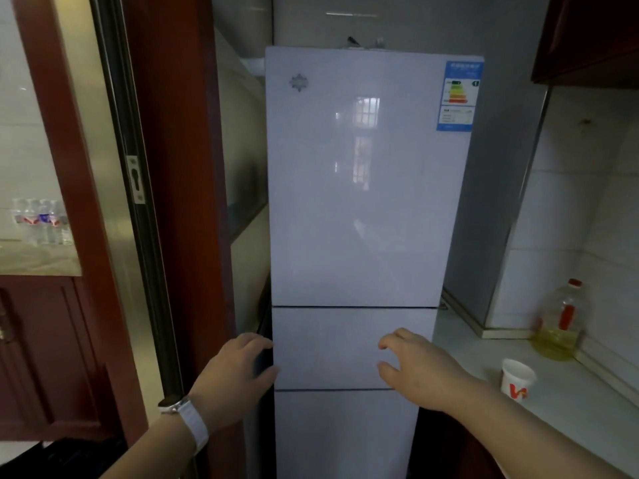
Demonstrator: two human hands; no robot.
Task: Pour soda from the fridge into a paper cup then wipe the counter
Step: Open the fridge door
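A tall white fridge [363,188] with three closed doors stands straight ahead. My left hand [238,368] curls around the left edge of the middle door, fingers hooked on its side. In front of the same door hovers my right hand [415,368], fingers spread and holding nothing. A white paper cup [517,380] with red print stands upright on the pale counter [570,426] to the right of the fridge. No soda is in view.
A bottle of yellow cooking oil [560,323] with a red cap stands at the back of the counter against the tiled wall. A dark wooden door frame [179,202] rises left of the fridge. Water bottles [41,221] sit behind glass at far left.
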